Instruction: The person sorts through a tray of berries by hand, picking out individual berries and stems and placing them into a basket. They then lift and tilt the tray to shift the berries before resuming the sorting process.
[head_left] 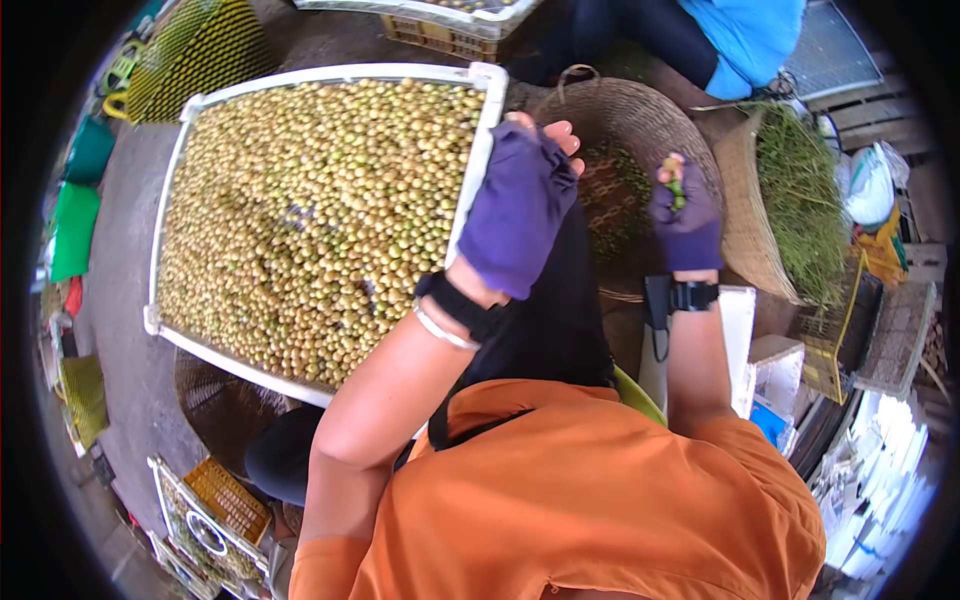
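Observation:
My left hand [522, 205], in a purple glove with bare fingertips, is over the right rim of a white-framed tray [487, 125]. Its fingertips stick out slightly apart, and nothing shows in them. Small round yellow-green fruits [330, 220] cover the tray. Over the right side of a round woven basket [690, 120], my right hand [686, 215] wears a matching purple glove. Its fingers are curled around a few small green fruits [677, 190]. More small green fruits [620, 195] lie at the bottom of the basket.
Right of the basket, a tilted woven basket [752, 205] holds green stalks [800, 205]. A person in a blue top [750, 40] sits at the far side. A yellow crate [440, 38] stands beyond the tray. A white box [737, 325] is beside my right forearm.

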